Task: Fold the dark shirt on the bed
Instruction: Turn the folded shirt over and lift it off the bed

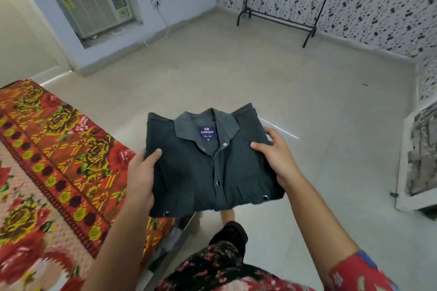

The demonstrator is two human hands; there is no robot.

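Bed: at the left edge of the view, under a red and yellow floral cover; the shirt is not lying on it but is held in the air just to its right, over the pale floor.
Left hand: closed on the shirt's left edge, thumb on top of the cloth and the fingers hidden beneath it.
Dark shirt: folded into a compact rectangle, collar and label facing up and away from the person, button placket running down the middle; it spans the gap between the two hands, roughly level.
How it handles: it looks light and soft; a folded stack of thin cloth likely sags or slides open if held by one side only, so support under both side edges suits it best.
Right hand: gripping the shirt's right edge, thumb on top near the collar side, fingers curled round the edge.
Task stage: the fold appears finished; setting it down flat seems to remain.
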